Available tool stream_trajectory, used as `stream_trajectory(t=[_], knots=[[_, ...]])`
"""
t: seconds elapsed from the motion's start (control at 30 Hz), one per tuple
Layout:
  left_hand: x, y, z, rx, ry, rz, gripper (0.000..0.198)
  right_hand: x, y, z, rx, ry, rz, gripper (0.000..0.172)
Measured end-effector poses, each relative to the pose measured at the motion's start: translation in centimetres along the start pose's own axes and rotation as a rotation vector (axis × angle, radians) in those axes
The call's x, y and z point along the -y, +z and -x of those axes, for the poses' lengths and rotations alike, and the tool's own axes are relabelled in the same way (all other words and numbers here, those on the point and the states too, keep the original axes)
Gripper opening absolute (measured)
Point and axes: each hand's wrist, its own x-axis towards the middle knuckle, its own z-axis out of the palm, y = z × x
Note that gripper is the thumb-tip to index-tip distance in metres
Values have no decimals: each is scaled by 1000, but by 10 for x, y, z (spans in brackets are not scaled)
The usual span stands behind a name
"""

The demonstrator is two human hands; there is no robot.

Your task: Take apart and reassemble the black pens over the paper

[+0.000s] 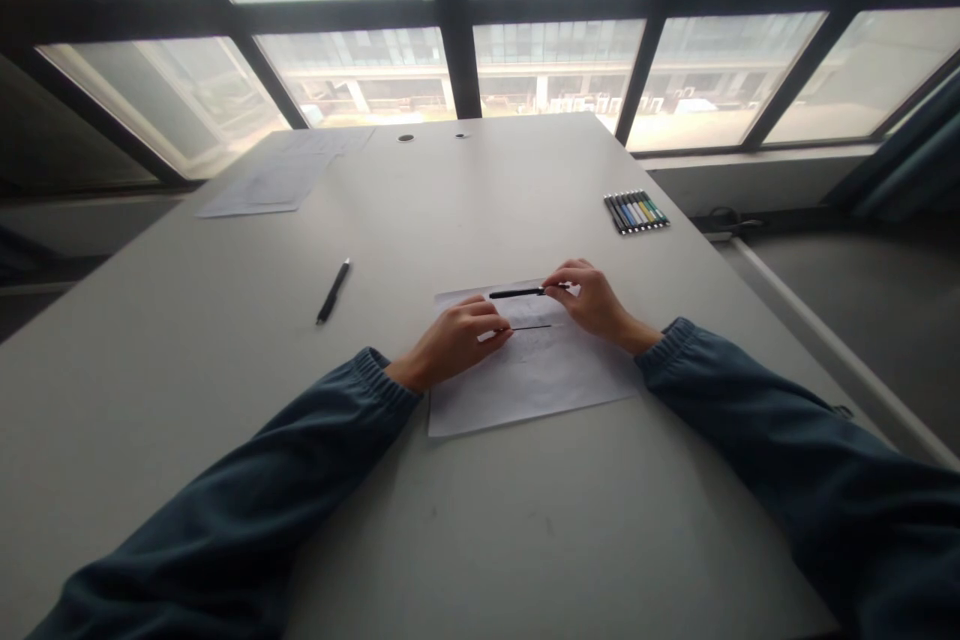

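My left hand (466, 338) is over the paper, thumb and fingers pinching one end of a thin dark stick that looks like a pen refill (534, 327). Its free end points right. Slightly farther away, my right hand (589, 300) grips a black pen (516, 293) by its right end, holding it nearly level with the other end towards the left. The pen and the refill are apart. Beneath both hands lies a white sheet of paper (525, 395) with faint marks on it.
Left of the paper, another black pen (333, 292) lies on the white table (225, 340). A row of several coloured pens or tubes (637, 212) sits at the right. More papers (270, 175) rest at the far left, near the windows.
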Motion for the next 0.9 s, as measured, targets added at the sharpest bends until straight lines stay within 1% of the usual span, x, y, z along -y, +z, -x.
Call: stream_trajectory(t=[0.37,0.47,0.57,0.63,0.7,0.8,0.9], knots=[[6,3,3,32,-21,34,22,-13,6,2,109,-4,190,12],[6,3,3,21,-31,41,22,-13,5,2,93,-7,194,12],[7,4,3,3,-38,43,21,-8,3,2,40,-30,189,15],[7,5,3,-11,-39,40,20,-2,1,2,4,-75,184,16],[7,5,3,-33,-36,29,18,5,-2,3,-2,-140,168,15],[6,4,2,-85,-27,4,15,14,-4,6,80,-257,149,12],[5,3,1,-122,-29,-9,13,16,-3,8,175,-366,159,10]])
